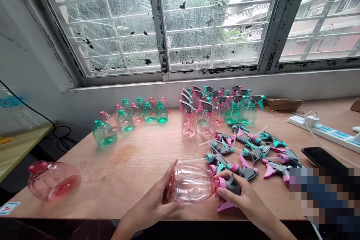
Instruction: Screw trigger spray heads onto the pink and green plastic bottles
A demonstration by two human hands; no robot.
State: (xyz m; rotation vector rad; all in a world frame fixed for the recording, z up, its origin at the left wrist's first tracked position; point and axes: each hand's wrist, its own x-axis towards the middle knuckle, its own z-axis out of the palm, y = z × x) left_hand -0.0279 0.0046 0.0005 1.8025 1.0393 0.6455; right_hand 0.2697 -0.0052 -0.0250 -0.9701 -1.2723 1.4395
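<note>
My left hand (153,198) grips the body of a clear pink plastic spray bottle (191,184), which lies sideways over the table. My right hand (237,200) holds the grey and pink sprayer head (229,185) at the bottle's neck. The head's pink collar meets the neck, but I cannot tell whether it is screwed on. Its dip tube is hidden or too faint to follow. Just beyond my hands lies a heap of loose teal, pink and grey sprayer heads (244,150) with thin clear tubes.
Capped spray bottles (208,114) stand at the back, with uncapped teal and pink bottles (140,112) to their left. A pink bottle (53,180) lies on the wooden table (132,172). A phone (320,157) and power strip (323,129) sit right, below a window (213,18).
</note>
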